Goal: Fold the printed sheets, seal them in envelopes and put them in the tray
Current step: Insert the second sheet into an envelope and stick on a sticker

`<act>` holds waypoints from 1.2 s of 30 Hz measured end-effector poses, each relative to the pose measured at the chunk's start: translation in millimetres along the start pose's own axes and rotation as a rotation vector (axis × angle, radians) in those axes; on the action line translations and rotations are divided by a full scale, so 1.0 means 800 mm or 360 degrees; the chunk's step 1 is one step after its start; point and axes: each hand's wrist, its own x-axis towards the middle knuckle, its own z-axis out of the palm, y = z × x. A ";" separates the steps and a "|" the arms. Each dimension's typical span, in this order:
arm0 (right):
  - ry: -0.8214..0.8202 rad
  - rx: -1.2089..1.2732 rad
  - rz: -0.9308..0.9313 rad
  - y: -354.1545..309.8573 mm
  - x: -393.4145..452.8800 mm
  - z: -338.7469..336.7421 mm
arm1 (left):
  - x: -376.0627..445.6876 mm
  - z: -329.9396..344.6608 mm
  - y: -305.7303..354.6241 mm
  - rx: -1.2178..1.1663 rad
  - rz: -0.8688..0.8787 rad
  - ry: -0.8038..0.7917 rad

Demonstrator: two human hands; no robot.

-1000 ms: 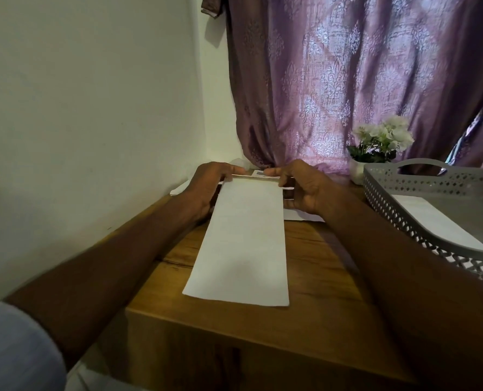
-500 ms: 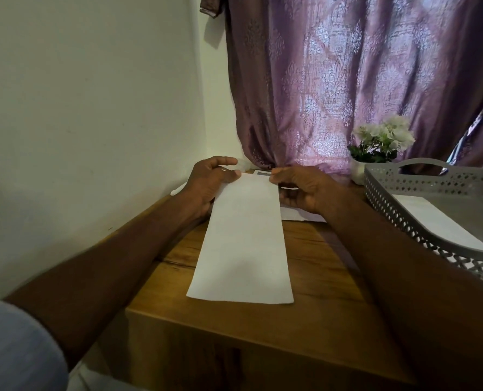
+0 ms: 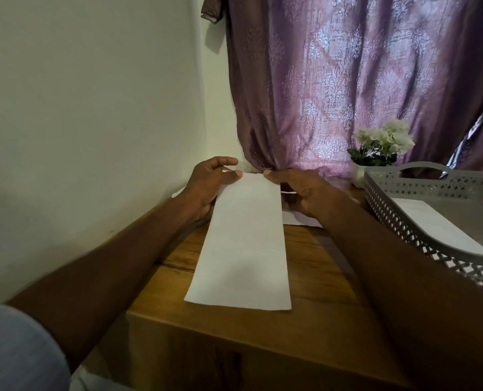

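Envelope (image 3: 243, 244): long white piece lying lengthwise on the table, near end at the front edge, far end held between both hands; whether a folded sheet is inside cannot be told.
Curtain (image 3: 347, 80): purple patterned fabric hanging behind the table.
Table (image 3: 319, 283): wooden top, set against the wall on the left.
Tray (image 3: 404, 210): grey perforated tray with a handle, on the right of the table; 1 white envelope (image 3: 437, 227) lies flat inside.
Loose paper (image 3: 299, 220): white sheets lying under the hands at the far end of the table.
Left hand (image 3: 209, 184): thumb pressed on the envelope's far left corner, fingers curled beneath.
Right hand (image 3: 302, 190): fingers curled, pinching the far right corner.
Flowers (image 3: 381, 142): white blooms in a small pot behind the tray.
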 end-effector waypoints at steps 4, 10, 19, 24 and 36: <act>0.0012 0.0088 -0.0001 -0.001 0.001 -0.006 | 0.001 -0.002 0.001 -0.0068 -0.0008 0.0031; -0.0123 0.0069 0.0014 -0.003 -0.002 0.004 | 0.006 -0.003 -0.002 -0.0119 -0.0088 0.0074; -0.0116 0.0075 0.0025 -0.004 0.000 0.001 | 0.013 -0.009 -0.004 -0.0008 -0.0275 0.0196; -0.0104 0.0115 0.0010 -0.003 0.003 0.004 | 0.016 -0.012 -0.010 0.0089 -0.0277 -0.0053; 0.0155 0.0163 0.0020 -0.010 0.007 -0.030 | 0.026 -0.028 -0.009 0.0028 -0.0166 0.0159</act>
